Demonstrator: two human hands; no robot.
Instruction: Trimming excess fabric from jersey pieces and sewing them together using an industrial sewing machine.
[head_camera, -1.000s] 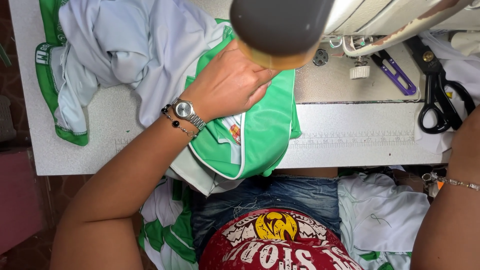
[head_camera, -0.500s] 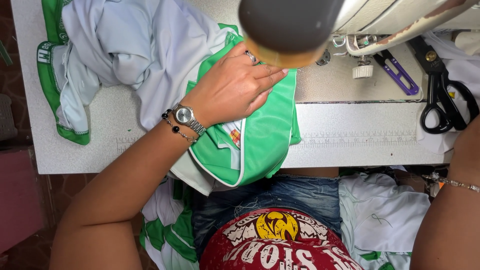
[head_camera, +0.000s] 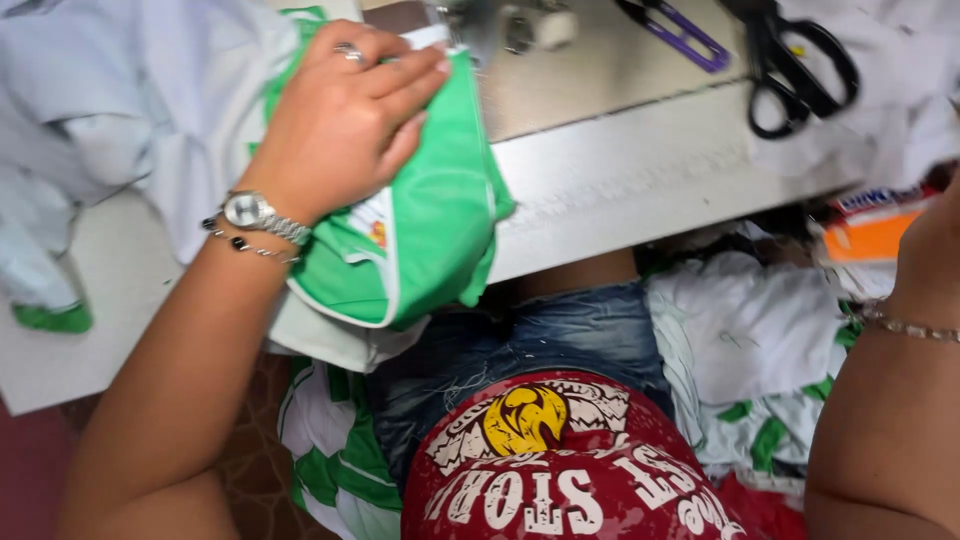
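Pressing down flat, the left hand (head_camera: 345, 120) lies spread on a folded green garment piece (head_camera: 420, 240), fingers together and extended toward the metal sewing-machine parts (head_camera: 500, 25) at the top edge, apparently to keep the cloth from sliding on the sewing table (head_camera: 620, 180). This green piece hangs partly over the table's near edge, above the person's lap. Only the right forearm and wrist show, lower right of the table, so I cannot tell that hand's grip. Counted: one wristwatch (head_camera: 250, 212) and one beaded bracelet (head_camera: 240, 245) on the left wrist, one chain bracelet (head_camera: 905, 325) on the right, one black scissors (head_camera: 795, 65) and one purple thread snips (head_camera: 680, 35) at the table's far side.
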